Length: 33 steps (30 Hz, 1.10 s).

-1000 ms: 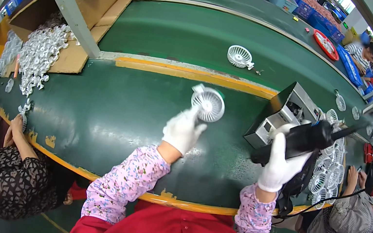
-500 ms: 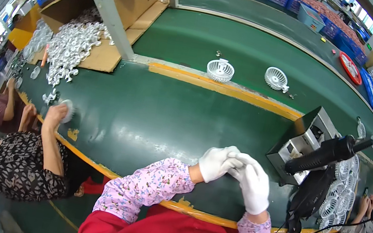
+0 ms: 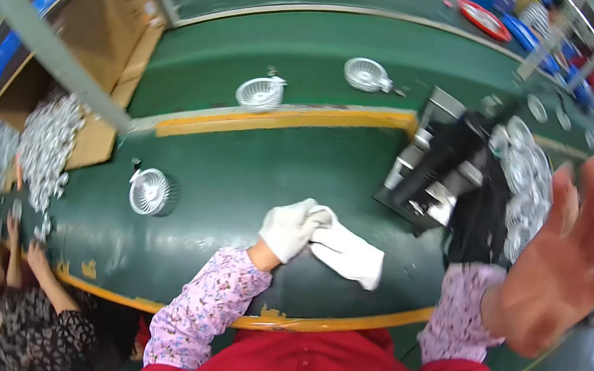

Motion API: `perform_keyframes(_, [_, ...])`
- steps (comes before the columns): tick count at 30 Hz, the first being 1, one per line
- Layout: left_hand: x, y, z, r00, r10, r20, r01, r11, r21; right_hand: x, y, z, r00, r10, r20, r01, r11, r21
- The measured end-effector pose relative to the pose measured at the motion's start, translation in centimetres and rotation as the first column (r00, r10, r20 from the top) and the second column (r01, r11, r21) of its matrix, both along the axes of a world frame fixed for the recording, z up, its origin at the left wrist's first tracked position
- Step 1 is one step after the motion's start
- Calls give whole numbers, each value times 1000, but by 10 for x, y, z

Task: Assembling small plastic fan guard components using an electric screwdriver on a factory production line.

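Note:
My left hand [image 3: 288,230], in a white work glove, is closed over the green tabletop. It grips an empty white glove [image 3: 348,253], which hangs out to the right of its fingers. My right hand [image 3: 571,263] is bare and raised at the right, fingers spread, with nothing in it. Some motion blur softens it. Between the hands, farther back, a black cylindrical tool [image 3: 438,162] rests on a metal box [image 3: 410,214].
A white ribbed round part [image 3: 149,191] lies at the left; two more sit on the belt [image 3: 199,67] behind. Small white parts [image 3: 48,144] spill from a cardboard box [image 3: 105,20]. Several ribbed parts [image 3: 522,176] pile up right of the tool. Co-workers sit at the left.
The glove has come off my right hand, which has swung up and right; my left hand now holds that glove. The view has turned rightward. A ribbed part now lies on the table's left.

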State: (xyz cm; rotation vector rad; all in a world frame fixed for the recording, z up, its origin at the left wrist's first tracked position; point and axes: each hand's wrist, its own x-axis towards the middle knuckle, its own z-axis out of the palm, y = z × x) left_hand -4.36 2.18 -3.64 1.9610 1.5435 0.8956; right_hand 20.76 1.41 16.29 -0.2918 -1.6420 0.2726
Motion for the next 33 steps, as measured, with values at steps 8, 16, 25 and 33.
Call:
perform_keyframes(8, [1, -2, -3, 1000, -16, 10, 15, 999, 44, 12, 19, 17, 986, 166, 16, -167, 980, 110])
perform_keyframes(16, [0, -3, -6, 999, -28, 18, 26, 998, 63, 5, 36, 12, 978, 206, 2, -206, 974, 90])
perform_keyframes(25, [1, -2, -6, 999, -20, 35, 18, 999, 41, 12, 52, 8, 978, 210, -4, -209, 975, 80])
perform_keyframes(33, [3, -2, -3, 1000, -21, 7, 20, 998, 57, 15, 63, 17, 974, 224, 10, -224, 970, 91])
